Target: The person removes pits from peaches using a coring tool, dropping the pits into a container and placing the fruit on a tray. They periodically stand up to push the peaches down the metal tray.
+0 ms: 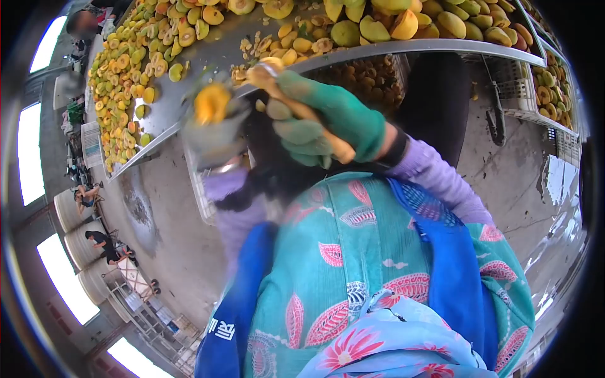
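Observation:
My right hand (328,116), in a green glove, is wrapped round a wooden-handled tool (299,110) whose upper end points to the upper left. My left hand (217,135), in a greyish glove smeared by motion, holds a cut piece of yellow-orange fruit (212,104). Both hands are over my lap at the near edge of a metal table (217,53). Cut fruit halves (129,60) are spread over the table's left side, and larger greenish-yellow fruit (450,24) lies piled at its right. Small scraps (252,45) sit near the tool's end.
Below the table is a container of fruit (372,79). Crates (513,88) with fruit stand at the right. Several people are at the far left, one in black (104,246), near large white tubs (82,242). The concrete floor (173,201) has wet patches.

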`<state>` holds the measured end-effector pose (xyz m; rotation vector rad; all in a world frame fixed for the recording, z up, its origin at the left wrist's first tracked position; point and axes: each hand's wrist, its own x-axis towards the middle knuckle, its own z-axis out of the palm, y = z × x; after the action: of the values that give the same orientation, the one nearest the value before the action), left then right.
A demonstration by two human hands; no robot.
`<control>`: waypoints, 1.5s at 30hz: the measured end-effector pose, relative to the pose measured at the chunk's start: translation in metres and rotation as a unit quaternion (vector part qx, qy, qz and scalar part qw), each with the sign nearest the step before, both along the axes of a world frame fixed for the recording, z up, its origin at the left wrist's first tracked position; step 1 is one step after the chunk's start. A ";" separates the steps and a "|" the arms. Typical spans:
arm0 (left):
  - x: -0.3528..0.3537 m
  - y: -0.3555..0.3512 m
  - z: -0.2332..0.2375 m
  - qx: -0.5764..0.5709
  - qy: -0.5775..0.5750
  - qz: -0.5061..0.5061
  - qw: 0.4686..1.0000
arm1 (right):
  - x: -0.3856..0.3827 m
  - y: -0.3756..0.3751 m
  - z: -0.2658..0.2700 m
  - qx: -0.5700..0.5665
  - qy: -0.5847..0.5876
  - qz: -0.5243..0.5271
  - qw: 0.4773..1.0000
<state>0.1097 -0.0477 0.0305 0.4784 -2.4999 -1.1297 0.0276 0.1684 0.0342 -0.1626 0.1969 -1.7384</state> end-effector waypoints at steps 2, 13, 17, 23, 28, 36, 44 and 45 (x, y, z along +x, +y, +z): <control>0.043 -0.112 -0.056 0.235 0.027 0.059 0.970 | -0.010 0.019 -0.012 0.038 0.059 -0.028 0.997; -0.237 0.006 -0.024 -0.350 -0.292 -0.008 0.890 | -0.040 0.025 -0.011 0.347 0.078 -0.214 0.910; -0.222 -0.001 -0.026 -0.154 -0.235 -0.151 0.948 | -0.063 0.023 -0.023 0.383 0.299 -0.342 0.804; -0.114 0.032 0.002 0.351 -0.048 -0.096 0.930 | -0.052 0.029 -0.022 0.281 0.095 -0.107 0.949; -0.094 0.047 -0.013 0.398 -0.007 -0.089 0.913 | -0.031 0.022 0.003 0.361 0.361 -0.174 0.842; -0.080 0.058 -0.019 -0.030 0.122 -0.152 0.980 | -0.020 -0.006 -0.026 0.412 0.619 -0.272 0.611; -0.087 0.068 -0.006 -0.007 0.056 -0.228 0.972 | -0.014 -0.005 -0.052 0.363 0.521 -0.287 0.718; -0.088 0.071 -0.005 0.021 0.073 -0.210 0.975 | -0.012 -0.006 -0.050 0.347 0.483 -0.300 0.746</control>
<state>0.0218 0.0238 0.0253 -0.1320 -2.5134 -1.3136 0.0152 0.1625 -0.0160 -0.4760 1.8111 -1.9130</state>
